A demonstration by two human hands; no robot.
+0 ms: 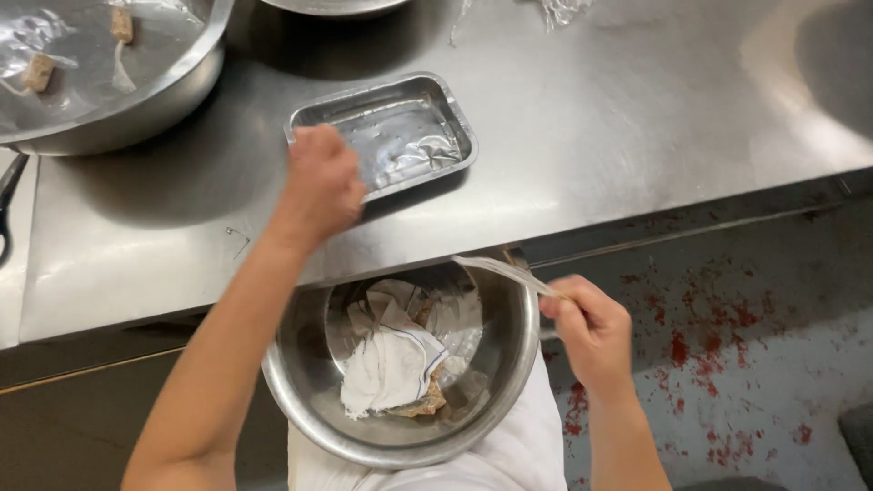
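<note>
We see our left hand [320,186] on the near left corner of a small foil tray [386,132]. The fingers are curled over the tray's rim, so the grip is closed on the tray. The tray lies flat on the steel tabletop [591,136], close to its front edge, and it holds only some crumpled clear film.

Our right hand [591,332] is in front of the tabletop, over the floor [727,345], which has red spots. Its grip is pinched on a thin strip of clear film [505,271]. The strip goes from the fingers up and to the left, over the right rim of the bowl [509,364].

This bowl is round and made of steel. It sits just below the tabletop edge, between our two arms, against a white apron [527,450]. Inside it we see a white cloth [391,359] with a thin dark stripe, and under the cloth some brown scraps [423,403].

At the far left of the tabletop there is a big bowl [173,95], with film and two small brown pieces inside. We cannot tell what the pieces are.
</note>
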